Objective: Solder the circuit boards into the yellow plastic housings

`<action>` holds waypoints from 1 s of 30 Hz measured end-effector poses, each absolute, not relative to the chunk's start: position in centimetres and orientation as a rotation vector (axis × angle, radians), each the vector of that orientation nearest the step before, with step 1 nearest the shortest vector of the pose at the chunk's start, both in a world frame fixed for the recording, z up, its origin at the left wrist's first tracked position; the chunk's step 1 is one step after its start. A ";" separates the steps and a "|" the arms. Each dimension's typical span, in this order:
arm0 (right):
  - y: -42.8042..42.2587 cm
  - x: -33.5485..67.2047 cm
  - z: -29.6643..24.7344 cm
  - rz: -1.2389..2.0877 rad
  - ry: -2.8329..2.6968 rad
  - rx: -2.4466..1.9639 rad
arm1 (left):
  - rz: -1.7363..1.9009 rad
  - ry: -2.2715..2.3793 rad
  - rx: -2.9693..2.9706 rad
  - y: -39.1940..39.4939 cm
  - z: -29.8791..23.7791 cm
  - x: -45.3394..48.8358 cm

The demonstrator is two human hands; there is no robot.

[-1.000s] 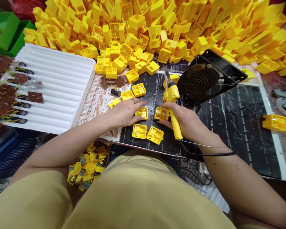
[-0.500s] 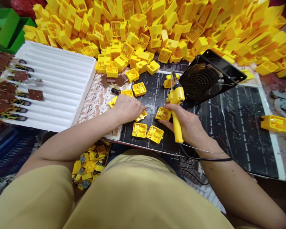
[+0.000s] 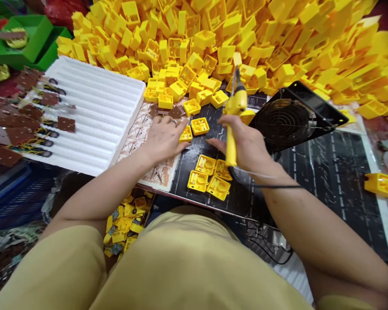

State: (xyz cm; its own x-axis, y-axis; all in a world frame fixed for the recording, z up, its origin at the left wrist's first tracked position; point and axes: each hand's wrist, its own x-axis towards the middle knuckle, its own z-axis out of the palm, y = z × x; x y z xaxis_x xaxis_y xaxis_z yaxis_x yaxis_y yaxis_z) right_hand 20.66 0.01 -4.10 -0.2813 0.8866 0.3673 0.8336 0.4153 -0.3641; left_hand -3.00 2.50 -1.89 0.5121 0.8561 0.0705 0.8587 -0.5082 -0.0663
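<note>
My right hand (image 3: 248,144) is wrapped round the handle of a yellow soldering gun (image 3: 235,103), its metal tip pointing away from me. The thumb and a finger of that hand stick out to the left. My left hand (image 3: 166,137) reaches over the mat with fingers apart, thumb and forefinger on either side of a small yellow plastic casing (image 3: 186,134). Just beyond is another open casing (image 3: 200,126). Nearer me, several open casings sit close together in a block, among them a front left casing (image 3: 198,181) and a front right casing (image 3: 218,188).
A large heap of yellow casings (image 3: 203,38) fills the back. At right stands a black fan (image 3: 278,116) on the black mat (image 3: 330,181). A white ribbed foam board (image 3: 97,112) at left bears brown circuit boards (image 3: 66,124) and wired round parts. Green bins (image 3: 29,43) stand behind it.
Two casings that were under my hands now lie grouped with the two near ones. My left hand has moved back to a farther casing. My right hand has let go of its casing, keeping the soldering gun.
</note>
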 end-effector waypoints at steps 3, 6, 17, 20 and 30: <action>4.0 18.3 -5.0 0.136 -2.208 -1.542 | 0.001 -1.448 -2.648 2.4 -2.2 -2.8; 5.4 17.1 -5.8 0.182 -2.306 -1.518 | 0.081 -1.284 -2.804 1.6 -1.4 -3.8; 2.4 18.3 -2.5 0.309 -2.564 -1.237 | -0.405 -1.282 -3.017 -5.5 -2.2 -9.7; 2.4 17.0 -2.8 0.353 -2.606 -1.195 | -0.467 -1.413 -2.909 -7.1 -3.3 -8.9; 0.9 14.6 -2.6 0.176 -2.472 -1.461 | -0.385 -1.495 -2.763 -7.7 -4.4 -8.3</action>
